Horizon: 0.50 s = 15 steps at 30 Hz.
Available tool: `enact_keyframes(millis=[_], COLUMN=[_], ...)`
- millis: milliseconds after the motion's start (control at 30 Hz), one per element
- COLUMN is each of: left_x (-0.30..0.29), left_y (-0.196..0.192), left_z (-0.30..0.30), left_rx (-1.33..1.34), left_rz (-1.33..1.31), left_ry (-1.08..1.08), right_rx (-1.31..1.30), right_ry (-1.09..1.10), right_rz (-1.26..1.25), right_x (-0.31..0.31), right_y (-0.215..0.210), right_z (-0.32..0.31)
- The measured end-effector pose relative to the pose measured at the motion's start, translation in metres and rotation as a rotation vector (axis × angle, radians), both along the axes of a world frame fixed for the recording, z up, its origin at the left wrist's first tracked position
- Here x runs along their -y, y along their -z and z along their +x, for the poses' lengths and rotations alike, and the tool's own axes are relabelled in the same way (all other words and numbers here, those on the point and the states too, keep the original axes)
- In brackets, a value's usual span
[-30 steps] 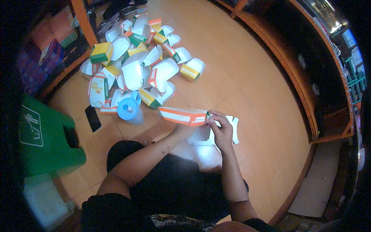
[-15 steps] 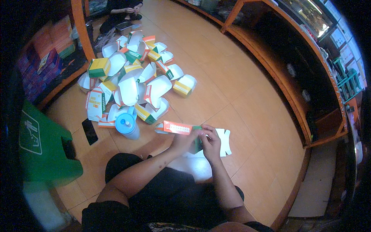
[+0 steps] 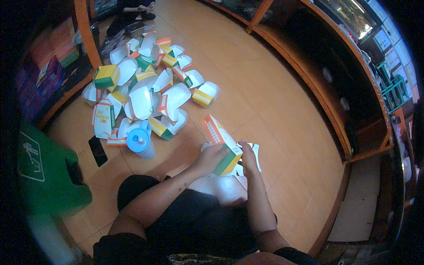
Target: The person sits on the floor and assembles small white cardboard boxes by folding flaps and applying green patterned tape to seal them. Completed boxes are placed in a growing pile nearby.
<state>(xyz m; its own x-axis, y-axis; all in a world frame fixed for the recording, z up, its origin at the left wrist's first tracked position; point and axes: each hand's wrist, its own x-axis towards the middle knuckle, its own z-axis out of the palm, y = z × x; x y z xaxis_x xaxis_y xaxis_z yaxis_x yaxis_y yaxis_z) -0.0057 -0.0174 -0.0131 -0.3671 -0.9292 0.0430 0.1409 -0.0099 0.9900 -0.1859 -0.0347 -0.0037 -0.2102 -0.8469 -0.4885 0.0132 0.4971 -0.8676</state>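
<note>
A folded cardboard food box (image 3: pixel 232 160), with orange, green, yellow and white sides, is held up in front of my lap. My left hand (image 3: pixel 211 160) grips its near left side, the fingers partly hidden by the box. At the box's right end, my right hand (image 3: pixel 249 157) presses the edge with thumb and fingers. Flat white card blanks (image 3: pixel 256 155) lie on the floor under and beside the right hand. A shiny pale surface (image 3: pixel 223 187) shows just below the box, and what it is I cannot tell.
A heap of open boxes (image 3: pixel 142 100) spreads across the tiled floor ahead. Nearby stand a blue-lidded tumbler (image 3: pixel 140 142) and a green bin (image 3: pixel 48 168), with a dark phone (image 3: pixel 98 150) between them. Orange shelving (image 3: pixel 304 66) lines the right. Another person (image 3: pixel 134 11) sits at the far left.
The box in my hands has turned and tipped upward, now showing its green and yellow side. My right hand has shifted slightly right, to the box's end. The whole view has shifted a little.
</note>
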Motion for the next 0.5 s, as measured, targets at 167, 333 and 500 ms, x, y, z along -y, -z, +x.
enact_keyframes(millis=[167, 333, 500], left_x=[-0.001, 0.004, 0.007], left_y=[0.002, 0.009, 0.007], left_z=[0.002, 0.001, 0.0], left_rx=[0.008, 0.087, -0.055], left_rz=[-0.035, -0.027, -0.032], left_ry=[0.015, -0.026, -0.272], right_rx=[0.231, 0.29, 0.112], right_ry=[-0.054, 0.018, 0.107], right_rz=[-0.079, -0.323, -0.486], right_x=[-0.004, 0.001, 0.001], right_y=[-0.007, 0.008, -0.002], right_z=[-0.002, -0.013, -0.009])
